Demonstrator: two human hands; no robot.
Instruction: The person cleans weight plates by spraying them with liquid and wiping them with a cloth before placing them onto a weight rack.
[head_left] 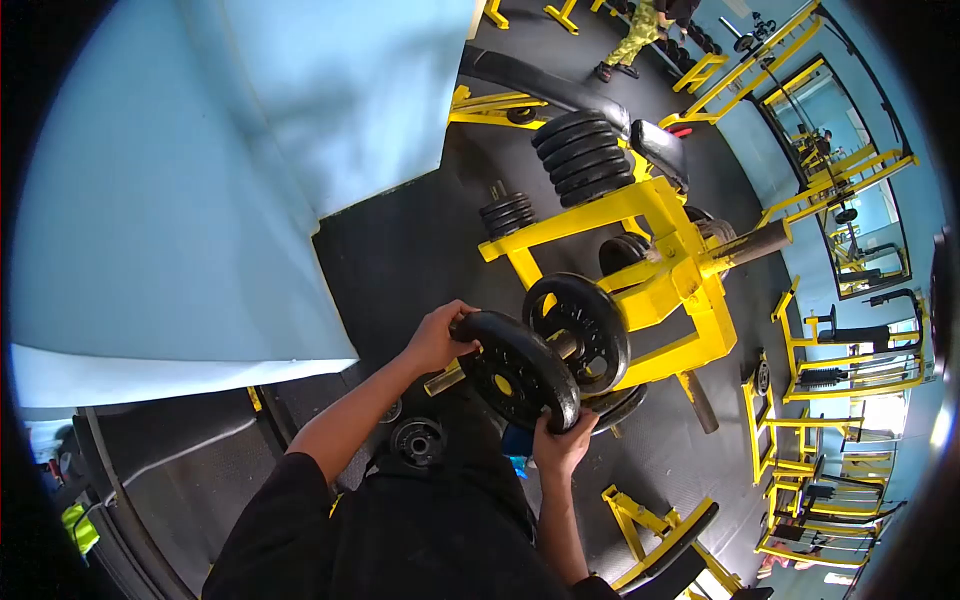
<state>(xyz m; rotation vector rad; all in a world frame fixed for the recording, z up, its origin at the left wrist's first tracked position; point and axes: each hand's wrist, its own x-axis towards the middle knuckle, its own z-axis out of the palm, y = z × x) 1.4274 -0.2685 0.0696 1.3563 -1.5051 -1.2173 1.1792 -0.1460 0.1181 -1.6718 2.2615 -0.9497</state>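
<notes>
A black weight plate is held between my two hands, tilted, around or right in front of a metal peg on the yellow rack. My left hand grips its upper left rim, fingers curled over the edge. Down at the lower right rim, my right hand is wrapped with the thumb on the near face. Just behind it, another black plate with cut-outs hangs on the yellow plate rack. Part of a lower plate shows beyond my right hand.
Several thick plates are stacked on the rack's far side, with smaller plates beside them. A bare peg juts right. Small plates lie by my legs. Blue wall stands left; a person is far off.
</notes>
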